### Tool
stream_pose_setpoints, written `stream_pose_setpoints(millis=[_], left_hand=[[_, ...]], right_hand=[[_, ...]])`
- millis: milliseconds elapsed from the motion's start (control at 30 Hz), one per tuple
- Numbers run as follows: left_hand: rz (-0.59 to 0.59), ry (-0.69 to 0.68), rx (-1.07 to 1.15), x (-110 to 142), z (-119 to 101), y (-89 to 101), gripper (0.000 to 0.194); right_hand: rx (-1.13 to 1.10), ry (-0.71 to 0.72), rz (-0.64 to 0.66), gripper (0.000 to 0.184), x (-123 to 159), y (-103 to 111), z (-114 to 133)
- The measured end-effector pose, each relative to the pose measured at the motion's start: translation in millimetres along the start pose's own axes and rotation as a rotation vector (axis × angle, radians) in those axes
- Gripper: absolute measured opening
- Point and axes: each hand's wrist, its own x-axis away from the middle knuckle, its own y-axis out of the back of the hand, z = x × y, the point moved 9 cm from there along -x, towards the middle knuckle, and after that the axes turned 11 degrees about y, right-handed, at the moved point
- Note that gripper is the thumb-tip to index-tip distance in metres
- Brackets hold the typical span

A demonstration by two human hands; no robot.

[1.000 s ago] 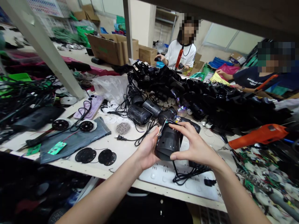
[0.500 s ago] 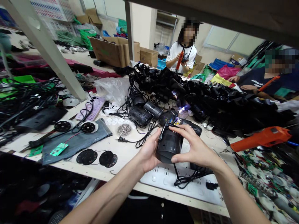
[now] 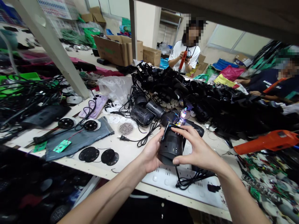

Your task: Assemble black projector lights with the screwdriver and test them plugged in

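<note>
Between my two hands is a black cylindrical device housing (image 3: pixel 171 146), tilted, its cord hanging from the underside. My left hand (image 3: pixel 151 154) is closed round its left side, palm against the shell. The fingers of my right hand (image 3: pixel 196 147) press its upper edge and the thumb rests at its lower right. Below it, a coiled black cord (image 3: pixel 192 180) lies on a white power strip (image 3: pixel 163 180). Just beyond my hands sit similar black housings (image 3: pixel 142 114) and a small bright light (image 3: pixel 183 113). A plugged cord (image 3: pixel 140 140) curls left of my left hand.
An orange electric screwdriver (image 3: pixel 266 142) lies at right beside a heap of circuit boards and parts (image 3: pixel 268 183). Black parts (image 3: pixel 198 90) pile up behind. Left are a dish of screws (image 3: pixel 125 128), black mesh discs (image 3: pixel 109 156) and a grey cloth (image 3: pixel 79 141). Two people (image 3: pixel 184 56) sit across.
The whole view has shifted slightly, so the bench things appear a little further right. Both hands keep their hold on the black housing, which has hardly turned.
</note>
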Motion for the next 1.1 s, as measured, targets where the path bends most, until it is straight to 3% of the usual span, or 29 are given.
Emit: stream_pose_setpoints(millis=[167, 467, 1100], left_hand=[[0.042, -0.013, 0.001, -1.4, -0.7, -2.6, 0.068], [-0.048, -0.007, -0.004, 0.4, -1.1, -0.4, 0.062], [-0.02, -0.035, -0.011, 0.9, -4.4, -4.0, 0.059]], right_hand=[[0.009, -0.007, -0.014, 0.084, 3.4, 0.4, -1.9], [0.076, 0.018, -0.039, 0.086, 5.3, 4.6, 6.4], [0.066, -0.025, -0.075, 0.084, 9.2, 8.2, 4.0]])
